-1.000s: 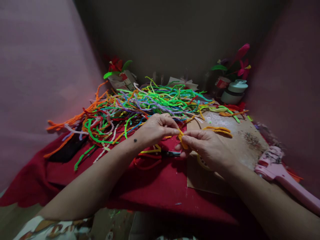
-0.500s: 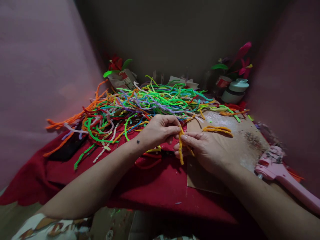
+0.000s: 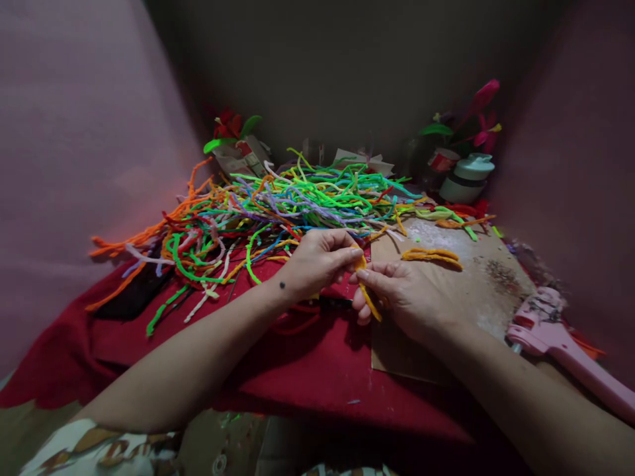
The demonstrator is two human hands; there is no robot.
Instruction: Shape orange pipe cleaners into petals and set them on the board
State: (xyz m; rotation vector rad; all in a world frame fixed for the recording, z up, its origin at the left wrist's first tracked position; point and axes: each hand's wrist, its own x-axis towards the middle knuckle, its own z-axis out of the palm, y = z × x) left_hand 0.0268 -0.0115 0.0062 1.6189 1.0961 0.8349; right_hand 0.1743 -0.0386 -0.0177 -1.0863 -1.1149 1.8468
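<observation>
The left hand (image 3: 320,261) and right hand (image 3: 411,289) pinch a fuzzy yellow-orange strip (image 3: 370,303) by the brown cardboard sheet's left edge (image 3: 380,354).

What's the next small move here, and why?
Perhaps slide the right grip down the yellow-orange strip toward its lower end: the left grip pinches near the top, and that end sticks out below.

A stained cardboard sheet (image 3: 486,294) is laid over the red tablecloth (image 3: 317,377), with a pink glue gun (image 3: 555,337) placed by its right edge. At the back right, pink artificial flowers (image 3: 482,98) are seen above a pale lidded bottle (image 3: 464,190); a red artificial flower (image 3: 228,124) is stood back left.
</observation>
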